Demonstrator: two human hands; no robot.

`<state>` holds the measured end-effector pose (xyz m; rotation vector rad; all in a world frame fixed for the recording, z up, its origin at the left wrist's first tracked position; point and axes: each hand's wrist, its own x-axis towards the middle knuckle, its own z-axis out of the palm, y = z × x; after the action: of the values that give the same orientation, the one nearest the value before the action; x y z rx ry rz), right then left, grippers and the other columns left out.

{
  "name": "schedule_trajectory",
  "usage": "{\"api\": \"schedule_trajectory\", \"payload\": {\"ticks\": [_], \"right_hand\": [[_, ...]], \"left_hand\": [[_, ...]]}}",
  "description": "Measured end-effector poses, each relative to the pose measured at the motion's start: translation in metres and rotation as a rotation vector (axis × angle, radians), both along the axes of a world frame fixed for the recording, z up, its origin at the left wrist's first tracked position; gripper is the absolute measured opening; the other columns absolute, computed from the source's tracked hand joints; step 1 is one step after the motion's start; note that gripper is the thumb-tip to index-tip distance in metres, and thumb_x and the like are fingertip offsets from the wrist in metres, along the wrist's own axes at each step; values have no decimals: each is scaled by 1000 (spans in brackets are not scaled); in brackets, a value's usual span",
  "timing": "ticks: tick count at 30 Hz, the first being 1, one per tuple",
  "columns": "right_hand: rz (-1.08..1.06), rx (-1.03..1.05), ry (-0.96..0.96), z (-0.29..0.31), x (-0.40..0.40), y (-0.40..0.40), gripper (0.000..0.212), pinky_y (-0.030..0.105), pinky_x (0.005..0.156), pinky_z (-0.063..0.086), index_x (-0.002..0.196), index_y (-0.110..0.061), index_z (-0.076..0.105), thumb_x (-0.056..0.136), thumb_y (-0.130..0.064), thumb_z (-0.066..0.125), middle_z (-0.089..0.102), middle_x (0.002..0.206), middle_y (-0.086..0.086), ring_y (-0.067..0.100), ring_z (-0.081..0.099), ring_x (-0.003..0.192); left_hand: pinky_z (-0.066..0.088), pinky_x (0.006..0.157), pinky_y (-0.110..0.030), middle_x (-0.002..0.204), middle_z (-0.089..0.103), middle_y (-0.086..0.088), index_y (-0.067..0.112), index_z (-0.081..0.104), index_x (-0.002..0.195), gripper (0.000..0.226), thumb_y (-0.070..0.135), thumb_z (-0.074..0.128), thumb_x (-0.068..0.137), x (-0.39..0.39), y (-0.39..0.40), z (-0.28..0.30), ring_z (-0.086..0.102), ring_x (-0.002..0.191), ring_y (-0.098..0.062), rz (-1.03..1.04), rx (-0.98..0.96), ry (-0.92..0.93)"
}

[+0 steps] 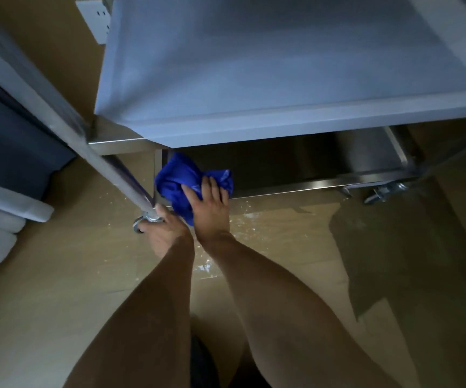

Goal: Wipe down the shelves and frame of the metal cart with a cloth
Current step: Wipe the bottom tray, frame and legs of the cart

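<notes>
Forearms: we count two, both bare, reaching forward and down from the bottom edge toward the lower left corner of the metal cart [282, 79]. The right hand [212, 204] lies palm down on the blue cloth [181, 180], with its fingers straight and spread, pressing the cloth against the front edge of the bottom shelf [310, 163]. The left hand [164, 229] sits just beside it, lower and to the left; its fingers curl round the foot of the front left post [108, 158], directly above a caster [142, 222].

We see one cloth, bunched into a lump, at the bottom shelf's left end, touching the vertical frame member there. Its longer dimension runs roughly left to right along the shelf rim.

The cart's long axis runs left to right across the view. We count two shelves: a pale upper shelf [254, 65] and the darker bottom shelf beneath it. The post slants from the upper left down to the left hand. A second caster [385, 191] shows at the right. The wooden floor [58, 275] carries pale specks in front of the cart.
</notes>
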<state>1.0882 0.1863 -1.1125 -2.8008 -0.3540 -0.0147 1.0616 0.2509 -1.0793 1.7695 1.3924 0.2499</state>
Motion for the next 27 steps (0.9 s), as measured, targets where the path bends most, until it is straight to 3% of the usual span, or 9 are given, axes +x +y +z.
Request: {"api": "schedule_trajectory", "payload": {"ticks": [3, 6, 11, 14, 20, 23, 27], "right_hand": [[-39, 26, -73, -8, 4, -40, 67, 49, 117, 23, 147, -36, 41, 86, -23, 68, 37, 154, 17, 35, 32, 144], [-38, 26, -54, -12, 6, -88, 76, 49, 121, 12, 151, -35, 34, 85, -9, 61, 22, 162, 16, 35, 17, 149], [-261, -3, -76, -22, 11, -183, 89, 49, 120, 12, 148, -33, 34, 74, -13, 79, 23, 159, 17, 36, 17, 149], [-378, 4, -62, -26, 16, -239, 89, 48, 119, 6, 152, -31, 28, 79, -9, 75, 16, 161, 18, 36, 9, 150], [-689, 266, -84, -28, 30, -328, 75, 54, 122, 16, 150, -25, 35, 85, 1, 60, -1, 164, 14, 34, -7, 151], [-917, 396, -129, -16, 43, -366, 62, 53, 122, 14, 150, -22, 39, 93, -4, 54, 2, 165, 17, 38, 1, 151], [-1057, 652, -127, -10, 62, -392, 70, 50, 121, 20, 155, -30, 23, 91, -8, 40, 10, 164, 14, 36, 15, 148]], "left_hand": [[41, 96, -41, 127, 62, -21, 10, 58, 128, 50, 42, 29, 104, 3, -30, -8, 57, 116, -39, -116, -42, -17], [42, 97, -40, 128, 63, -18, 13, 60, 130, 47, 34, 28, 103, 18, -52, -12, 57, 117, -39, -94, -34, 2], [40, 98, -37, 134, 59, -19, 15, 47, 144, 48, 11, 37, 98, 11, -72, -12, 55, 120, -37, -145, 30, 67], [41, 95, -39, 128, 61, -17, 15, 46, 144, 48, 11, 38, 97, 12, -88, -20, 57, 115, -36, -162, 24, 97], [43, 93, -40, 122, 63, -20, 16, 47, 138, 44, 10, 40, 95, 23, -133, -41, 59, 110, -37, -295, 37, 94], [46, 84, -40, 111, 66, -19, 17, 48, 132, 40, 9, 42, 94, 23, -150, -50, 62, 99, -36, -357, 46, 87], [49, 84, -44, 104, 67, -18, 12, 52, 128, 38, 6, 43, 92, 32, -157, -50, 63, 95, -35, -309, 36, 79]]}}
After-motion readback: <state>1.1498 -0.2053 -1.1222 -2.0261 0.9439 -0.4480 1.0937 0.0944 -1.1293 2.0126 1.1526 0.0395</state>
